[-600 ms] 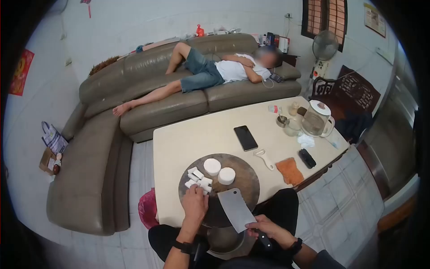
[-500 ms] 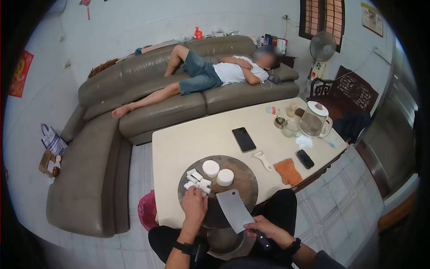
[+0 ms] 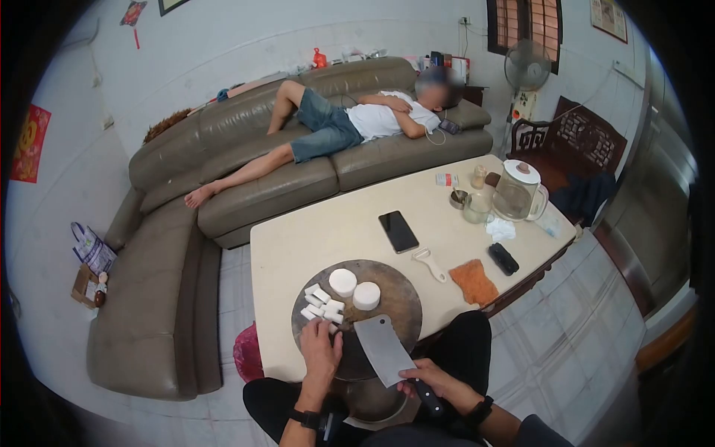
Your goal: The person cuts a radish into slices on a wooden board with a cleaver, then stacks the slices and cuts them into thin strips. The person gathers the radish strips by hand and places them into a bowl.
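Observation:
My right hand (image 3: 426,378) grips a cleaver (image 3: 383,350) by its black handle, with the broad blade flat over the near right of a round wooden chopping board (image 3: 398,277). At the board's near left edge, my left hand (image 3: 320,352) has its fingertips at a cluster of cut white chunks (image 3: 322,304), which look like white radish. Its thumb stands apart from the fingers, and a small chunk shows beside the fingertips. Behind the chunks lie two thick round white slices, a left slice (image 3: 342,282) and a right slice (image 3: 366,296).
On the cream table (image 3: 298,235) are a phone (image 3: 398,232), a white peeler (image 3: 429,265), an orange cloth (image 3: 474,282), a black case (image 3: 503,258) and a glass kettle (image 3: 519,192). Below the board is a metal basin (image 3: 376,402). A person (image 3: 380,121) lies on the sofa (image 3: 261,190).
The view has shifted slightly. My left fingers have drawn back a little from the chunks toward me. The cleaver stays in my right hand, nearly still.

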`<state>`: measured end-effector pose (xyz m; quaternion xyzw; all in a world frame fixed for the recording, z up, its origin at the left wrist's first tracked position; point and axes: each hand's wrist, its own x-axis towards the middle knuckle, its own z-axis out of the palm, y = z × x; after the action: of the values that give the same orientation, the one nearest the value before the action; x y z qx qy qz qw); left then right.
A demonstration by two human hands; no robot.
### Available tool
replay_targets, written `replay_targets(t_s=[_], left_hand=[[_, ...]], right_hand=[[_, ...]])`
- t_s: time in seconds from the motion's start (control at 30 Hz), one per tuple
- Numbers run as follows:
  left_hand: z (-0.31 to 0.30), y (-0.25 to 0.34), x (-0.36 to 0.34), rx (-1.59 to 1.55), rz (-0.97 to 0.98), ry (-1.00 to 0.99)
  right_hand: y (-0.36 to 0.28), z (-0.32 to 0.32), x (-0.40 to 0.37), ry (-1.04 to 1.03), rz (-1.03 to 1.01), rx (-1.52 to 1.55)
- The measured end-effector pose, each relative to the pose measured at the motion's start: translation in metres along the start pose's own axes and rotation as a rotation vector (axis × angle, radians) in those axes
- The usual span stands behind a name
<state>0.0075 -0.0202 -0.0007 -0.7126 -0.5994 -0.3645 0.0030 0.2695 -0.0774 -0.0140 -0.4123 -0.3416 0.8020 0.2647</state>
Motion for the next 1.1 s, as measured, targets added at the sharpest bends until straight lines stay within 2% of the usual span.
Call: replay_targets(t_s=[0.3, 0.57, 0.73, 0.87, 0.97, 1.1], left_hand=[[0.007, -0.009, 0.002, -0.02, -0.02, 0.052], [-0.016, 0.021, -0.018, -0.257, -0.22, 0.004], [-0.03, 0.061, -0.048, -0.214, -0.141, 0.094], [-0.016, 0.059, -0.046, -0.165, -0.085, 0.175], [-0.004, 0.048, -0.052, -0.152, -0.076, 0.137], [-0.01, 0.046, -0.058, -0.134, -0.045, 0.112]], right_hand=[[0.008, -0.004, -0.009, -0.058, 0.001, 0.184], [0.01, -0.008, -0.015, -0.032, -0.06, 0.173], [0.008, -0.005, -0.018, -0.015, -0.068, 0.124], [0.004, -0.006, -0.017, -0.009, -0.066, 0.112], [-0.006, 0.0, -0.027, -0.011, -0.055, 0.11], [-0.021, 0.011, -0.041, 0.04, -0.043, -0.076]])
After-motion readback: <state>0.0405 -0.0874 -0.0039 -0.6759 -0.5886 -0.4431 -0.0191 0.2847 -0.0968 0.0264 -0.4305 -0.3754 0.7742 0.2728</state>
